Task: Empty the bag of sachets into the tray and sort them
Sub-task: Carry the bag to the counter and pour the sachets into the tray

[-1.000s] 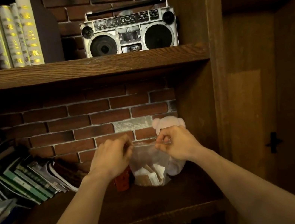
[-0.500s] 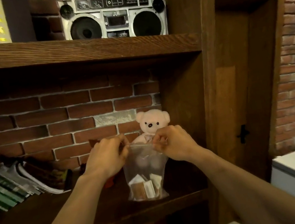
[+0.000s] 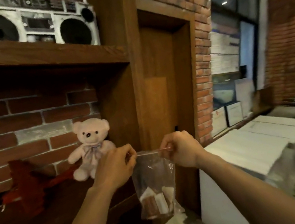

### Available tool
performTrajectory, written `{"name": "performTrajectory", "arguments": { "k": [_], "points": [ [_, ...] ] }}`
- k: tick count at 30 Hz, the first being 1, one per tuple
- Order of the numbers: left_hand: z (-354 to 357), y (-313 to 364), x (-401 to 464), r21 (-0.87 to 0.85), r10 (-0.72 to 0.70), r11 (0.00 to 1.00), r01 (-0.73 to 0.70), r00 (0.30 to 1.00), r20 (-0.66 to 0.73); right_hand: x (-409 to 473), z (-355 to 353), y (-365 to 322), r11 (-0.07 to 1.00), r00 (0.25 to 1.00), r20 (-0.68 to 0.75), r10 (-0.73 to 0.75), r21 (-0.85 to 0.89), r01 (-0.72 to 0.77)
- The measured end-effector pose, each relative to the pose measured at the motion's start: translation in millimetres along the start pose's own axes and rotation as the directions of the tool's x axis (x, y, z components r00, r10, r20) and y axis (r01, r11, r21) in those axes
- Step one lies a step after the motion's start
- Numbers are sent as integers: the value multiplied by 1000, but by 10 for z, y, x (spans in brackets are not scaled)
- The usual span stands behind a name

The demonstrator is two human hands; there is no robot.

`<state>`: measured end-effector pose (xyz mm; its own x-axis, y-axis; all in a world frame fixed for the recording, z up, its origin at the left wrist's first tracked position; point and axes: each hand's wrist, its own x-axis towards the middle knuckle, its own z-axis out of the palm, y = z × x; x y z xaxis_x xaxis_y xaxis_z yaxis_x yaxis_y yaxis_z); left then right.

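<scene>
A clear zip bag (image 3: 153,174) hangs in the air between my hands, in front of the wooden shelf post. Several brown and white sachets (image 3: 157,201) lie bunched at its bottom. My left hand (image 3: 114,167) pinches the left end of the bag's zip strip and my right hand (image 3: 181,150) pinches the right end. The strip is stretched straight between them. No tray is in view.
A pale pink teddy bear (image 3: 90,147) sits on the wooden shelf (image 3: 43,219) beside a dark red object (image 3: 28,188). A silver boombox (image 3: 28,22) stands on the shelf above. A white counter (image 3: 248,149) lies at the right, below a brick wall and stacked boxes.
The bag has come off the shelf and moved right with both hands still holding its top. My view has swung right, bringing the white counter and window area into sight.
</scene>
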<state>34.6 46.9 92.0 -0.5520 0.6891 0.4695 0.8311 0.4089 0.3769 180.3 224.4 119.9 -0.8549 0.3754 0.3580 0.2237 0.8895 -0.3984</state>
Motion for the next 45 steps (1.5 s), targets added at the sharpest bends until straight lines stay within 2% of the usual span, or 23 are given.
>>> {"name": "performTrajectory", "arguments": {
  "k": [4, 9, 10, 13, 15, 22, 26, 29, 33, 40, 45],
  "points": [
    [134, 374, 91, -38, 44, 998, -44, 999, -5, -302, -375, 163, 996, 994, -58, 89, -2, -89],
    [169, 1101, 61, -60, 142, 988, -142, 990, 4, -874, -882, 476, 990, 970, -198, 138, 24, -136],
    [257, 1537, 33, -56, 208, 977, -207, 978, 16, -1232, -1143, 679, 980, 945, -259, 200, 52, -194],
    [282, 1917, -15, -77, 233, 969, -233, 972, -11, -1570, -1379, 798, 973, 937, -263, 229, 24, -231],
    [455, 2441, -84, -91, 321, 943, -321, 947, -17, -2041, -1705, 968, 954, 911, -292, 292, 20, -300],
    [1209, 4577, -659, -267, 608, 777, -570, 789, 89, -4141, -2744, 1668, 809, 722, -482, 496, -46, -587],
    [1528, 5612, -1157, -363, 757, 631, -685, 645, 100, -5249, -3071, 1790, 682, 561, -568, 602, 0, -732],
    [1652, 6183, -1491, -420, 837, 522, -743, 540, 87, -5886, -3278, 1733, 594, 450, -628, 635, 23, -804],
    [1738, 6790, -1800, -512, 894, 403, -759, 447, 41, -6454, -3514, 1602, 498, 340, -689, 640, 35, -866],
    [1938, 7247, -2020, -584, 938, 305, -752, 344, 48, -6871, -3603, 1582, 438, 265, -720, 641, 60, -897],
    [2037, 7375, -1987, -593, 938, 303, -746, 342, 49, -6909, -3640, 1678, 436, 259, -735, 626, 55, -898]
  ]
}}
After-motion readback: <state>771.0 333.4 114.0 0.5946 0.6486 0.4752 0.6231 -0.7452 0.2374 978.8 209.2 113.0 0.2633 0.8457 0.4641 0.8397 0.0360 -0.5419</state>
